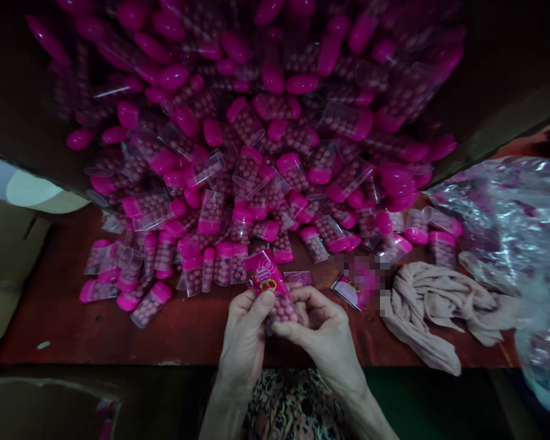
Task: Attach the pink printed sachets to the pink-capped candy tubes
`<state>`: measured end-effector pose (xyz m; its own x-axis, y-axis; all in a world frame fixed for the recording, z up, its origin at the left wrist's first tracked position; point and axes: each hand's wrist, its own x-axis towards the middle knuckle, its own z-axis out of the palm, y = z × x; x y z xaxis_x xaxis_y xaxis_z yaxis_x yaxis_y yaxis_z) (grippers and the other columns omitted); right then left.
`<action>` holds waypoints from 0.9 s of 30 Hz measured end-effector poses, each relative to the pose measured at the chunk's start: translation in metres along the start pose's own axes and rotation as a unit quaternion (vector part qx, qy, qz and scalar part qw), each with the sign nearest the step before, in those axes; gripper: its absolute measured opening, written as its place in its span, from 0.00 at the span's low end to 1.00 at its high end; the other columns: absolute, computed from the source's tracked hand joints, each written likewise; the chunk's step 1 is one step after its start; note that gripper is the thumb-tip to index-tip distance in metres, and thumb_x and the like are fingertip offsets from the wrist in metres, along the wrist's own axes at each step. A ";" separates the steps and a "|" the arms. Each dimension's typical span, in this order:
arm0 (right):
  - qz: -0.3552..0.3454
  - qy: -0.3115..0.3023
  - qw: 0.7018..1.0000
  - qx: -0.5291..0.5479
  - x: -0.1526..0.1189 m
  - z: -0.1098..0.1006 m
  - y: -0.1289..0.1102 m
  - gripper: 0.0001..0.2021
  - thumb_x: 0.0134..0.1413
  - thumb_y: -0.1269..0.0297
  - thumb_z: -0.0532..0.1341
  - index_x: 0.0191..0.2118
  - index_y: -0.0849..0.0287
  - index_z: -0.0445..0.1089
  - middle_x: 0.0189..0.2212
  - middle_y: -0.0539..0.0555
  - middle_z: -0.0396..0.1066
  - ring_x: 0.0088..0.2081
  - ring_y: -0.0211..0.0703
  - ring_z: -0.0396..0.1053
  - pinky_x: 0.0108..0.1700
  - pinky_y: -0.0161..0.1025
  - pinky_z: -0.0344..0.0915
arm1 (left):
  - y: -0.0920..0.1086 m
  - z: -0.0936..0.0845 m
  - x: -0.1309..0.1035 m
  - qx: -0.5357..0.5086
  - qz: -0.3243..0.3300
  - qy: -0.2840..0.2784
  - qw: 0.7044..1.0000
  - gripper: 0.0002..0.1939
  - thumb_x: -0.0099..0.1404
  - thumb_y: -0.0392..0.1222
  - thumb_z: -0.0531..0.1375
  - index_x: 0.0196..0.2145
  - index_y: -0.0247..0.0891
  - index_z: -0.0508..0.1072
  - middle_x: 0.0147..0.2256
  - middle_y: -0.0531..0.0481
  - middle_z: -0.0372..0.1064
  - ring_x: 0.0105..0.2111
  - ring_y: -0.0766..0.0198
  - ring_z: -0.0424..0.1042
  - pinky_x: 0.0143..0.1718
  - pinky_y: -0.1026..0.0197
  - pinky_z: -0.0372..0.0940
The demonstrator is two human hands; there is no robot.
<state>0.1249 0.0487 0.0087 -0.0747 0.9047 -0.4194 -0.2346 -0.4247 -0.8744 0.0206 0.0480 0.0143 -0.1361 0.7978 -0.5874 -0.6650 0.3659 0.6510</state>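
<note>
- Dark red tabletop point(187, 330), dim light, big heap of pink-capped clear tubes point(256, 153) filling the far side.
- Left hand point(245, 333) and right hand point(321, 333) close together at near centre, both pinching one candy tube point(282, 305).
- Pink label sleeve point(263, 275) sits on the tube's far end, under the left thumb.
- Beige cloth point(433, 305) lies right of the hands.
- Clear plastic bag point(522, 244) at far right.
- Label stack point(360, 284) between hands and cloth, blurred.
</note>
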 end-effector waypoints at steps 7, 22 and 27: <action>-0.093 -0.020 0.989 -0.114 -0.004 0.000 0.001 0.13 0.37 0.67 0.71 0.34 0.56 0.73 0.28 0.50 0.74 0.30 0.40 0.71 0.36 0.36 0.69 | 0.006 -0.002 0.001 -0.019 -0.013 -0.014 1.000 0.09 0.56 0.43 0.63 0.29 0.33 0.76 0.23 0.48 0.73 0.24 0.66 0.70 0.31 0.62 0.65; -0.040 0.051 0.997 0.053 -0.002 0.001 -0.004 0.21 0.24 0.66 0.75 0.20 0.57 0.60 0.27 0.49 0.73 0.19 0.34 0.69 0.19 0.30 0.70 | 0.001 -0.001 -0.009 0.045 -0.040 -0.106 0.993 0.12 0.50 0.45 0.66 0.30 0.33 0.79 0.25 0.46 0.73 0.23 0.67 0.65 0.27 0.64 0.59; -0.025 0.031 0.997 0.066 -0.002 -0.004 -0.005 0.21 0.22 0.66 0.75 0.19 0.58 0.59 0.28 0.50 0.74 0.16 0.34 0.68 0.17 0.31 0.70 | 0.001 -0.001 -0.009 0.083 -0.049 -0.126 0.987 0.17 0.48 0.47 0.66 0.34 0.33 0.79 0.22 0.46 0.72 0.21 0.67 0.61 0.25 0.65 0.56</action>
<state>0.1302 0.0488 0.0128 -0.0001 0.9194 -0.3934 -0.3629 -0.3666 -0.8567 0.0205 0.0403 0.0196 0.1230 0.8408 -0.5271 -0.5333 0.5039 0.6794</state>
